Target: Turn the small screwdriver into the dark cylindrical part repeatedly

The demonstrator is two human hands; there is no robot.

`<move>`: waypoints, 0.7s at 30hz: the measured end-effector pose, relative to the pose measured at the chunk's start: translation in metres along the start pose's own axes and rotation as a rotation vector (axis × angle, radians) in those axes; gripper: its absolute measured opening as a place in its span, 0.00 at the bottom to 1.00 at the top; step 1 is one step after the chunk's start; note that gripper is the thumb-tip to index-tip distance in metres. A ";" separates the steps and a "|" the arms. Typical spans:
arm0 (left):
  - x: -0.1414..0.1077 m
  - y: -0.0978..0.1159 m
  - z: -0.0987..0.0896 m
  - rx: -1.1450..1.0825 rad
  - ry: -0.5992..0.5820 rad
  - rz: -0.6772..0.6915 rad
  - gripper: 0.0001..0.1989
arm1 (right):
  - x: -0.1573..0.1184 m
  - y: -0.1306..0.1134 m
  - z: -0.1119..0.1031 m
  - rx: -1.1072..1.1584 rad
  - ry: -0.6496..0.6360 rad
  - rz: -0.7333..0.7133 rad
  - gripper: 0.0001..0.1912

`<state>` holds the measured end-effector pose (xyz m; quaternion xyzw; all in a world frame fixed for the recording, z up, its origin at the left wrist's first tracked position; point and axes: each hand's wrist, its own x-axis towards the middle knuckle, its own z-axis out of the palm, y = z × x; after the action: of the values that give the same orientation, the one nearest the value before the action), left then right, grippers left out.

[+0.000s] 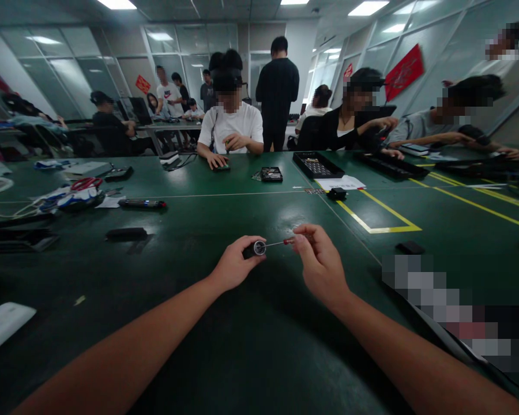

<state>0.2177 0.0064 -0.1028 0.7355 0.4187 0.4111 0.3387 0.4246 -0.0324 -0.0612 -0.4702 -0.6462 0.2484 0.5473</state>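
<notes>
Just above the green table, my left hand is closed around a small dark cylinder with a pale ring at its end. That ringed end faces me and to the right; what the cylinder is I cannot make out. My right hand pinches the red handle of a thin screwdriver. The metal shaft points left, and its tip is at the ringed end of the cylinder. How deep the tip sits inside is too small to tell.
To the left lie a dark bar-shaped piece, a dark pen-like tool and bundled gloves. Ahead are a small parts box, a black tray and a small black block. A person in white works opposite.
</notes>
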 end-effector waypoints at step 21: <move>0.000 0.013 -0.001 0.156 0.071 0.084 0.15 | 0.013 0.010 0.003 0.405 0.044 0.323 0.15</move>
<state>0.2218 0.0011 -0.0910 0.7615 0.4303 0.4168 0.2476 0.4253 -0.0165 -0.0640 -0.4534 -0.4879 0.4464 0.5976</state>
